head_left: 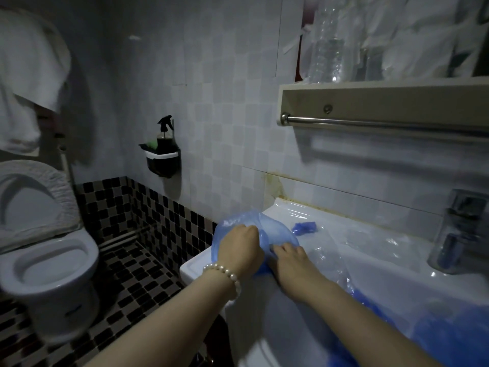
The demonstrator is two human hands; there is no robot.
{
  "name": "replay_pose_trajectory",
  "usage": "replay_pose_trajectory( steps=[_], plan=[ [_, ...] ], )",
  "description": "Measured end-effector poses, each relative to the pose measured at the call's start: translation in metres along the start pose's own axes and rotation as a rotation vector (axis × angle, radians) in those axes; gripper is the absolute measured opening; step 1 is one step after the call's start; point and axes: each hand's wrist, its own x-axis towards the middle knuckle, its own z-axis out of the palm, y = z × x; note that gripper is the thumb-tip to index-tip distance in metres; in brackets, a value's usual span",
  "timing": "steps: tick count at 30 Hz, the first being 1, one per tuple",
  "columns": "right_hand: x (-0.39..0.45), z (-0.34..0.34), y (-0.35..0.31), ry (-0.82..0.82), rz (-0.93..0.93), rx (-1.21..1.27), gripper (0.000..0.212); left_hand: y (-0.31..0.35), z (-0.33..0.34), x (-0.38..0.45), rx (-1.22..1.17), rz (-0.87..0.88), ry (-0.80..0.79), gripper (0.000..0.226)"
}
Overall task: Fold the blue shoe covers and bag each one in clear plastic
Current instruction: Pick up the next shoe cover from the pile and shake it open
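Our two forearms reach in from below toward the blue shoe cover (pixel 275 230), bunched on the left corner of the white sink (pixel 304 327). Our left hand (pixel 239 250) curls its fingers into its upper edge; our right hand (pixel 291 260) pinches the lower fold. Beside it, a folded blue shoe cover (pixel 304 227) lies under clear plastic (pixel 352 239), a faucet (pixel 457 234) well apart.

Left of the sink (pixel 291 308) stands a toilet (pixel 50 263); a black holder (pixel 162 161) with a spray bottle (pixel 164 135) hangs between them; a shelf (pixel 381 102) above.
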Motion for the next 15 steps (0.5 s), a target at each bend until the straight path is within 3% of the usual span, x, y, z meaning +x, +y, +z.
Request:
replay_pose_trajectory(
  steps=[2,7,11,13,15],
  plan=[
    [-0.001,-0.004,-0.003,0.043,0.026,-0.013,0.034,-0.005,0.012,-0.004,0.017,0.022,0.036,0.025],
    [-0.002,-0.012,0.008,-0.186,0.067,0.051,0.054,-0.039,0.039,-0.02,-0.01,0.15,0.033,0.026],
    [0.004,-0.037,0.015,-0.256,0.22,0.492,0.057,-0.052,0.04,-0.023,-0.054,0.197,0.06,0.043],
    [0.009,-0.059,0.012,-0.153,0.398,0.724,0.044,-0.053,0.041,-0.021,-0.019,0.202,0.027,0.031],
    [0.016,-0.073,0.005,0.133,0.519,0.84,0.025,-0.05,0.04,-0.022,-0.011,0.217,0.021,0.025]
  ],
)
